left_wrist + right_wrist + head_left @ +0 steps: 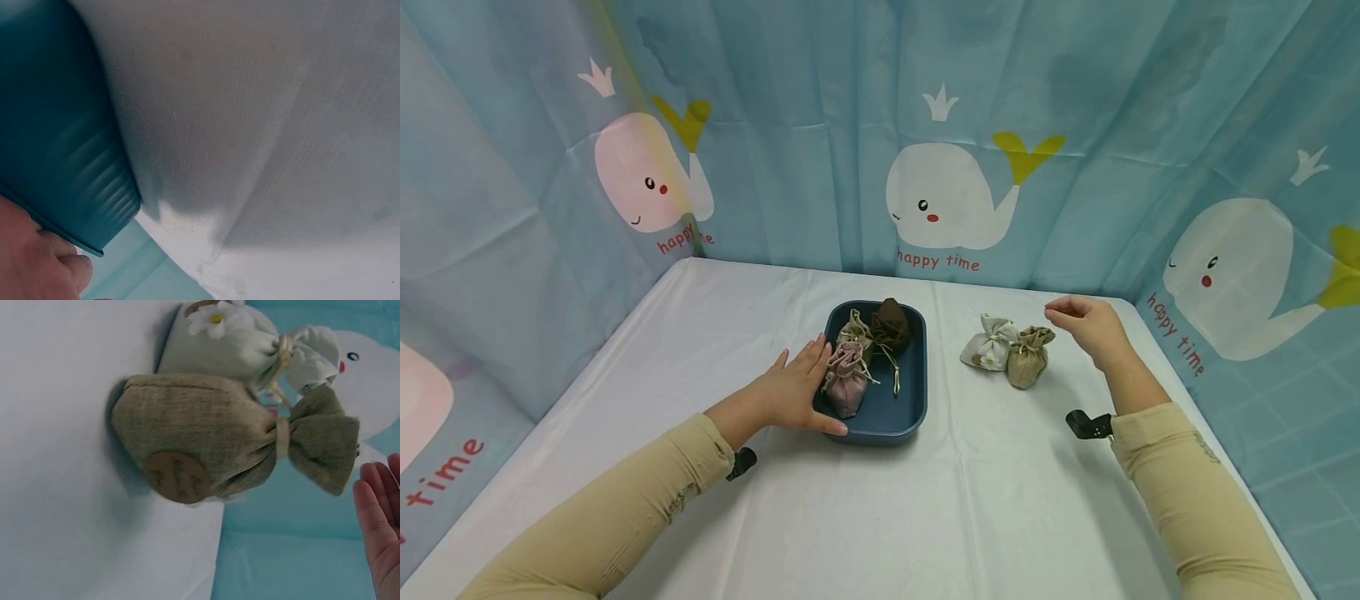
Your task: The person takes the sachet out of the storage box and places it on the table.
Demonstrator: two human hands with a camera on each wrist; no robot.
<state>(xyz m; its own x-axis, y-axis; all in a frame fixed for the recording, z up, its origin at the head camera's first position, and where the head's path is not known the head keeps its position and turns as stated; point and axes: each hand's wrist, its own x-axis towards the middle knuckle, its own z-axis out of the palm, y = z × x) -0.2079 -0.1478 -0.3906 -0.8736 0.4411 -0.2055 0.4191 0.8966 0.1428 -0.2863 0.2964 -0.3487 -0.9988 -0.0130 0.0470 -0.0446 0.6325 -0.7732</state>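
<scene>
A dark blue tray (pixel 912 392) stands on the white table. Inside it are a pink drawstring pouch (pixel 847 392), an olive-tan pouch (pixel 854 327) behind that, and a dark brown pouch (pixel 891 323) with a loose cord. My left hand (pixel 793 390) rests along the tray's left rim, thumb by the near corner; its fingers lie at the rim (pixel 50 230) in the left wrist view. To the right, a tan burlap pouch (pixel 1027 365) with a round tag (pixel 178 476) sits beside a white pouch (pixel 988 348) bearing a flower (pixel 215 320). Above and right of the burlap pouch, my right hand (pixel 1092 327) hovers with nothing held.
A white cloth (pixel 880 517) covers the table. Light blue curtains (pixel 790 183) printed with whales hang behind the table and along both sides. Black wrist mounts (pixel 1086 425) stick out below both sleeves.
</scene>
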